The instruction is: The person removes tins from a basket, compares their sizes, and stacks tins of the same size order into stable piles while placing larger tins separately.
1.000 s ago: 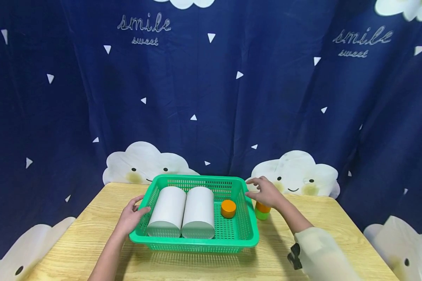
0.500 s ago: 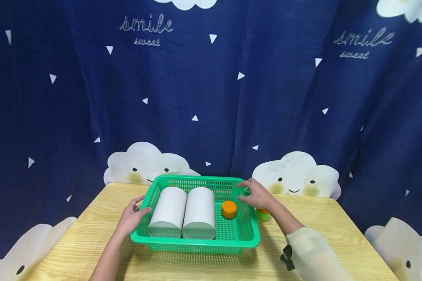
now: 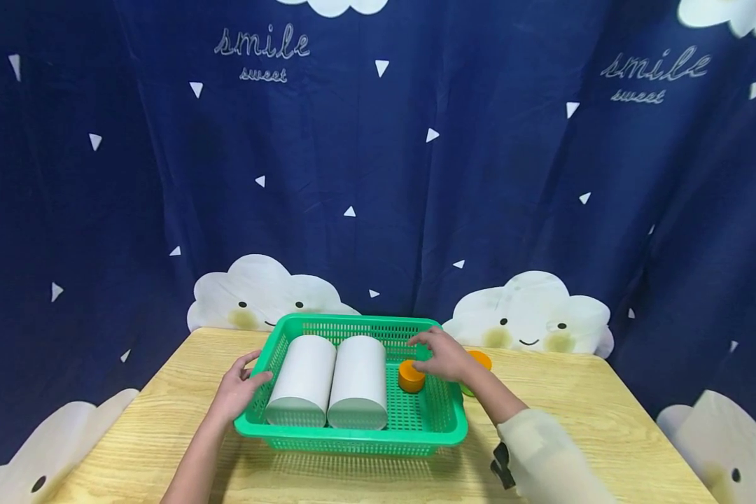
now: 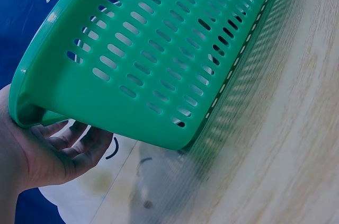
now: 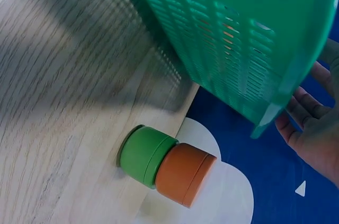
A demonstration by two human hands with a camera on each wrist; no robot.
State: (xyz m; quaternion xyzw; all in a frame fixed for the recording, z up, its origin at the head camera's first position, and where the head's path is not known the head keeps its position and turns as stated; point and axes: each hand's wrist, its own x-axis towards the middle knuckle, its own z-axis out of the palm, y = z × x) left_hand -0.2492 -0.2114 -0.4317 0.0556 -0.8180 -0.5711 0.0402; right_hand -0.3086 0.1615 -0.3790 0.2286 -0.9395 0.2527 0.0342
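Observation:
A green plastic basket (image 3: 346, 439) stands on the table with two white cylinders (image 3: 302, 371) lying side by side in it. To their right sits a small orange round container (image 3: 411, 381). My left hand (image 3: 236, 392) grips the basket's left rim, its thumb over the top and fingers curled beneath, as the left wrist view shows. My right hand (image 3: 444, 357) reaches over the right rim, thumb and fingers spread apart, fingertips right by the orange container. Beyond the basket's right side, an orange container (image 5: 185, 173) is stacked on a green container (image 5: 145, 152), mostly hidden by my right arm in the head view.
The wooden table (image 3: 579, 427) extends to both sides of the basket. Behind it hangs a dark blue curtain (image 3: 378, 175) with clouds and white triangles, close to the table's back edge.
My right hand has moved left from beside the stacked containers, across the basket's right rim, to the orange container inside. The left hand and basket have stayed in place.

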